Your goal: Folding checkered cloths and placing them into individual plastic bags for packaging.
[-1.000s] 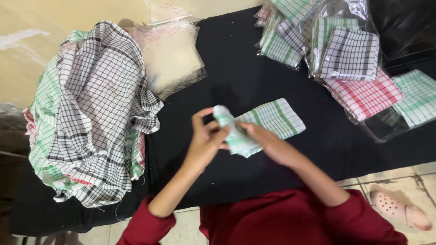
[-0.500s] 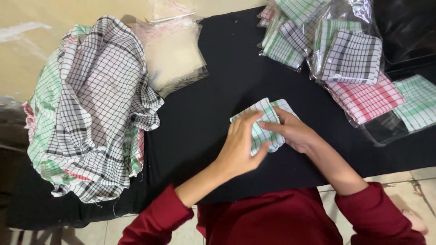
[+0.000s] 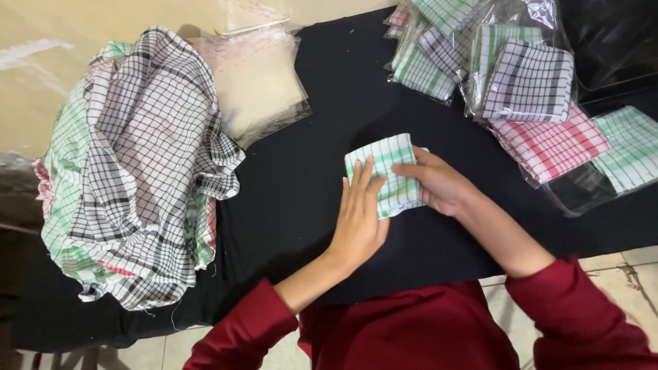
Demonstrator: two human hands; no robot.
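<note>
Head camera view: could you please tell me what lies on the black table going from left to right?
Heap of checked cloths → clear plastic bags → left hand → folded green-striped cloth → right hand → bagged folded cloths.

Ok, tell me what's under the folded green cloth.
The folded green cloth lies flat on the black table cover. Left hand and right hand press on it, hiding anything beneath.
</note>
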